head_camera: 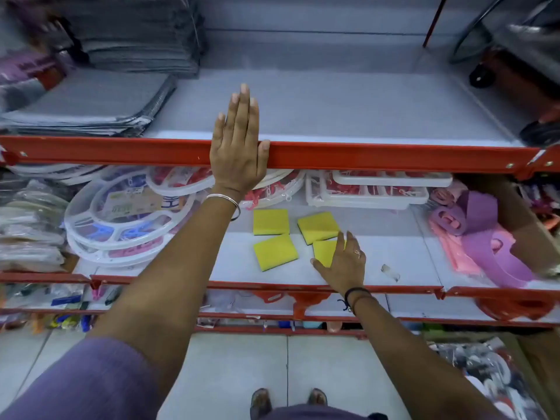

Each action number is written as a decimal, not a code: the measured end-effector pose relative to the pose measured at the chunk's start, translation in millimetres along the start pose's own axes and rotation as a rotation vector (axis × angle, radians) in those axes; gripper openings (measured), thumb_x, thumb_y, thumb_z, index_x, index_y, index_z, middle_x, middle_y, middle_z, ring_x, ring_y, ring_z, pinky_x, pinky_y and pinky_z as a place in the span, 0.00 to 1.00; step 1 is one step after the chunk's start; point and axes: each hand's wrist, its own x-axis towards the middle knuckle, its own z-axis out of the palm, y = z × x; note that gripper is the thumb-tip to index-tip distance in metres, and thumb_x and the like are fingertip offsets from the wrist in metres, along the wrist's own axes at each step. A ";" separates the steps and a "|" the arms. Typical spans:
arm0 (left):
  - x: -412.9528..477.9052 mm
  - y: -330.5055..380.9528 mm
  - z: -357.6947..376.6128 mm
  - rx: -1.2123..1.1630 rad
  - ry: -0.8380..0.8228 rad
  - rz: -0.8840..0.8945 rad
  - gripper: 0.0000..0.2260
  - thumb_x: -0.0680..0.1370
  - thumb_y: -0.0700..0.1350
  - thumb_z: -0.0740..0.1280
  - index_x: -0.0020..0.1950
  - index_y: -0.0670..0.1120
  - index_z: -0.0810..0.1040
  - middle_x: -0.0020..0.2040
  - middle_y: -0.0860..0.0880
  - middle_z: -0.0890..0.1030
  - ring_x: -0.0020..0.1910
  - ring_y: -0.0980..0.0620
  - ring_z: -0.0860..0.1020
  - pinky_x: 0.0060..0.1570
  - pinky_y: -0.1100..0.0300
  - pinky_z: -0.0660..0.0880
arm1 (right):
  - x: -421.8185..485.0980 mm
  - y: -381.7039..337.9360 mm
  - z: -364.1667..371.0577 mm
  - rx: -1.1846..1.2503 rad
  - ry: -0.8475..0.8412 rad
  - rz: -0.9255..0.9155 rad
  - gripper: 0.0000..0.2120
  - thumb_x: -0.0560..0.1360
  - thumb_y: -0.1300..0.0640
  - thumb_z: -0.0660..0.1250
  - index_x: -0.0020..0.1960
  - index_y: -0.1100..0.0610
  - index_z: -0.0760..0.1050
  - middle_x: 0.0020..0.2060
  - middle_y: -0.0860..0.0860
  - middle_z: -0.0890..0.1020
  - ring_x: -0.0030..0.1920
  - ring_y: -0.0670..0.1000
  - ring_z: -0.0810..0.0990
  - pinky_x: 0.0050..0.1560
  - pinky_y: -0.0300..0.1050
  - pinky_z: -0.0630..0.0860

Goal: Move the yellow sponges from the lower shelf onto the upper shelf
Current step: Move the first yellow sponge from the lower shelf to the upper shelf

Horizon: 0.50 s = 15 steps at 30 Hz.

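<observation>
My left hand (238, 150) lay flat over the red front rail (394, 157) of the upper shelf (333, 107), fingers straight and close together, thumb hooked along the rail's top edge, holding nothing. A silver bangle (225, 201) ringed that wrist. My right hand (345, 265) reached onto the lower shelf (403, 253), fingers spread and laid over the nearest yellow sponge (324, 251), thumb out at nine o'clock beside its near corner; whether I had gripped it I could not tell. Three more yellow sponges lay flat on the same shelf: one (318, 227) touching the covered sponge at its twelve o'clock, one (275, 252) just beside it at nine o'clock, and one (270, 221) at ten o'clock. A black band (356, 294) circled my right wrist. Folded grey cloths (91, 107) were stacked at nine o'clock on the upper shelf, white round racks (121, 219) at nine o'clock below, purple and pink goods (481, 237) at three o'clock.
</observation>
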 end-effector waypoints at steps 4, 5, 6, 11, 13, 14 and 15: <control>0.6 0.6 4.9 0.046 0.041 -0.008 0.26 0.79 0.52 0.45 0.73 0.39 0.59 0.71 0.39 0.68 0.72 0.46 0.60 0.74 0.55 0.48 | 9.0 1.3 6.5 -0.007 -0.087 0.246 0.55 0.62 0.28 0.64 0.75 0.59 0.50 0.71 0.61 0.63 0.71 0.62 0.63 0.66 0.60 0.65; -0.5 1.0 6.7 0.048 0.044 -0.012 0.26 0.79 0.52 0.45 0.72 0.39 0.59 0.70 0.39 0.68 0.72 0.45 0.60 0.74 0.55 0.48 | 11.3 1.6 8.9 -0.015 -0.103 0.263 0.55 0.61 0.27 0.65 0.75 0.59 0.51 0.69 0.61 0.64 0.69 0.63 0.65 0.64 0.60 0.67; -1.6 1.2 7.5 0.051 0.044 -0.007 0.26 0.80 0.52 0.44 0.72 0.38 0.59 0.70 0.38 0.68 0.72 0.45 0.60 0.74 0.55 0.48 | 12.0 1.1 10.8 -0.023 -0.115 0.272 0.56 0.60 0.26 0.65 0.75 0.59 0.51 0.68 0.61 0.65 0.68 0.63 0.66 0.63 0.59 0.67; -1.9 0.4 10.0 0.062 0.075 -0.008 0.26 0.79 0.52 0.44 0.71 0.37 0.60 0.69 0.37 0.69 0.71 0.44 0.61 0.74 0.55 0.47 | 20.2 0.4 12.6 0.022 -0.138 0.288 0.55 0.61 0.36 0.73 0.75 0.61 0.49 0.68 0.60 0.65 0.68 0.63 0.65 0.64 0.57 0.67; -1.7 1.7 9.0 0.060 0.064 -0.018 0.26 0.79 0.52 0.45 0.71 0.37 0.60 0.69 0.37 0.69 0.71 0.43 0.61 0.73 0.55 0.47 | 18.7 -0.9 10.5 0.069 -0.131 0.278 0.55 0.61 0.41 0.74 0.75 0.62 0.49 0.68 0.60 0.64 0.69 0.62 0.64 0.66 0.57 0.66; -1.9 1.7 7.5 0.059 0.059 -0.023 0.26 0.79 0.52 0.45 0.71 0.37 0.60 0.69 0.36 0.68 0.71 0.43 0.61 0.73 0.55 0.47 | 16.3 -1.4 7.2 0.104 -0.115 0.250 0.55 0.61 0.43 0.75 0.75 0.63 0.49 0.68 0.60 0.64 0.69 0.63 0.64 0.67 0.57 0.66; -1.6 1.5 6.6 0.054 0.050 -0.025 0.26 0.79 0.52 0.45 0.72 0.37 0.59 0.70 0.37 0.68 0.71 0.44 0.60 0.73 0.55 0.46 | 13.9 -2.6 1.5 0.149 -0.094 0.213 0.54 0.60 0.44 0.75 0.75 0.62 0.50 0.67 0.60 0.64 0.68 0.63 0.64 0.66 0.57 0.66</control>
